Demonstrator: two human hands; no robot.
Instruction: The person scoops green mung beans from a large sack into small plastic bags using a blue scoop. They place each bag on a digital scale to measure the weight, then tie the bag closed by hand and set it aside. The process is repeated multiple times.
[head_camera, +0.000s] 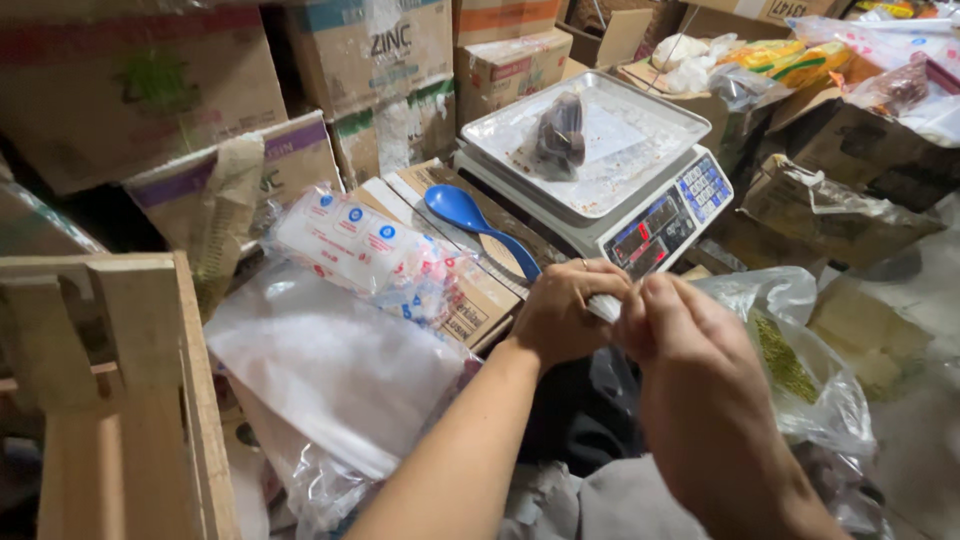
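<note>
My left hand (563, 311) and my right hand (690, 350) meet in front of me, both pinching the twisted white neck of a small plastic bag (603, 306). The bag's body is hidden behind my hands. Just beyond them stands a white digital scale (665, 225) with a metal tray (640, 125); a dark lump wrapped in clear plastic (560, 135) lies on the tray. A blue plastic spoon (470, 220) rests on a cardboard box left of the scale.
A large clear bag with greenish-yellow contents (790, 360) sits at right. A pack of white tubes (355, 245) and flat clear bags (330, 365) lie at left beside a wooden crate (140, 400). Cardboard boxes (130, 90) are stacked all around.
</note>
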